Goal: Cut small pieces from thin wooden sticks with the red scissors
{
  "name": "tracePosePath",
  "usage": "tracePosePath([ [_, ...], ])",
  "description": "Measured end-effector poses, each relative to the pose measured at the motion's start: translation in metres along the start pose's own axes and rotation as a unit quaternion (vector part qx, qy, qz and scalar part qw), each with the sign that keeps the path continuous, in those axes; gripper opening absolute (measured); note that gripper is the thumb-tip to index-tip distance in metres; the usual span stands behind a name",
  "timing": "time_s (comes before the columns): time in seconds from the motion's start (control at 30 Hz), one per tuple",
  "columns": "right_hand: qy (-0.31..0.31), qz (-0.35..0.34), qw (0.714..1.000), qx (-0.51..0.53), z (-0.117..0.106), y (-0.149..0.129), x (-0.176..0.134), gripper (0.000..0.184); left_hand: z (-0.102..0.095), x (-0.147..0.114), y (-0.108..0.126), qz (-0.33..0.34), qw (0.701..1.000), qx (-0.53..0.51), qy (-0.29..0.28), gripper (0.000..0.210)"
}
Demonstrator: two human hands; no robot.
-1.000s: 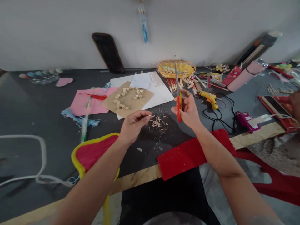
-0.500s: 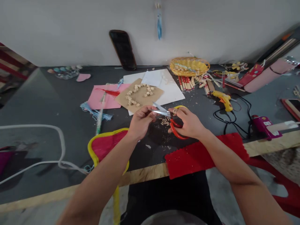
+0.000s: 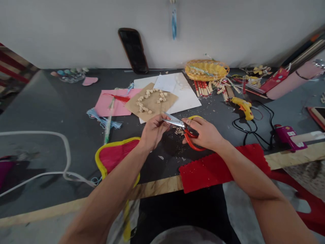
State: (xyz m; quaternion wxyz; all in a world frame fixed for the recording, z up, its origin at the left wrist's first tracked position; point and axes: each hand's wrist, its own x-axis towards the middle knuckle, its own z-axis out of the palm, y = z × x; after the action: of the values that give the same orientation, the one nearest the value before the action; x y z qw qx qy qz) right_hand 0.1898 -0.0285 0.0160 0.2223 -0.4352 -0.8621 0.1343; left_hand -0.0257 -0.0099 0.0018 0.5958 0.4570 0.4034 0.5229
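My right hand (image 3: 204, 132) is closed round the red handles of a pair of scissors (image 3: 178, 122). The blades point left and reach my left hand (image 3: 155, 130). That hand is pinched at the blade tips, and whatever it holds is too small to make out. Beneath the blades lie several short pale stick pieces (image 3: 179, 130) on the dark table. Just beyond my hands, small pale clusters (image 3: 148, 93) form a curve on a tan sheet (image 3: 166, 105).
A yellow basket (image 3: 207, 72), glue gun (image 3: 244, 107) and pink bottle (image 3: 291, 81) stand right. Red cloth (image 3: 203, 173) lies on the front edge. A yellow-edged pink pouch (image 3: 114, 157) and white cable (image 3: 66, 152) are left. A phone (image 3: 133, 51) leans on the wall.
The scissor blades were apart and have closed together near my left fingertips. Both hands stay in nearly the same place.
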Motion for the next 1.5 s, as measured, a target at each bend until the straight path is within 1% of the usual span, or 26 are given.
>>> tracePosePath([
  [0.07,0.011,-0.006,1.000,-0.003,0.001,0.000,0.000,0.070,-0.001,0.000,-0.001,0.001,1.000,0.006,0.000,0.036],
  [0.2,0.018,0.004,1.000,-0.015,0.001,0.000,-0.002,0.057,-0.003,-0.001,-0.004,-0.002,0.999,0.037,-0.009,0.033],
  [0.27,0.024,0.009,1.000,-0.010,0.000,-0.001,-0.002,0.055,-0.003,-0.001,-0.003,-0.009,0.999,0.043,-0.012,0.032],
  [0.43,0.048,0.041,0.997,0.040,-0.005,-0.001,-0.002,0.063,-0.001,-0.002,0.003,-0.024,1.000,0.004,-0.017,0.036],
  [0.53,0.030,0.033,0.999,0.028,-0.005,0.001,-0.001,0.069,-0.001,-0.002,0.003,-0.013,0.999,0.006,-0.032,0.036],
  [0.67,-0.006,0.017,1.000,0.005,-0.002,0.001,-0.001,0.072,-0.002,-0.001,0.001,0.005,0.999,0.005,-0.047,0.036],
  [0.87,-0.013,0.008,1.000,0.026,-0.003,-0.001,-0.002,0.072,-0.004,0.000,-0.004,0.014,0.998,0.013,-0.066,0.033],
  [1.0,-0.015,0.008,0.999,0.028,-0.002,-0.002,-0.002,0.071,-0.003,-0.001,-0.005,0.007,0.998,0.023,-0.058,0.033],
  [1.27,0.002,-0.007,0.999,0.045,0.006,-0.001,-0.001,0.066,0.003,-0.004,0.000,-0.012,1.000,0.022,-0.014,0.033],
  [1.43,0.013,0.017,1.000,0.019,0.007,-0.004,-0.002,0.060,0.004,-0.005,0.003,-0.029,0.999,0.007,-0.016,0.035],
  [1.5,0.021,0.025,0.999,0.024,0.008,-0.004,-0.003,0.059,0.004,-0.006,0.004,-0.038,0.999,-0.015,-0.020,0.035],
])
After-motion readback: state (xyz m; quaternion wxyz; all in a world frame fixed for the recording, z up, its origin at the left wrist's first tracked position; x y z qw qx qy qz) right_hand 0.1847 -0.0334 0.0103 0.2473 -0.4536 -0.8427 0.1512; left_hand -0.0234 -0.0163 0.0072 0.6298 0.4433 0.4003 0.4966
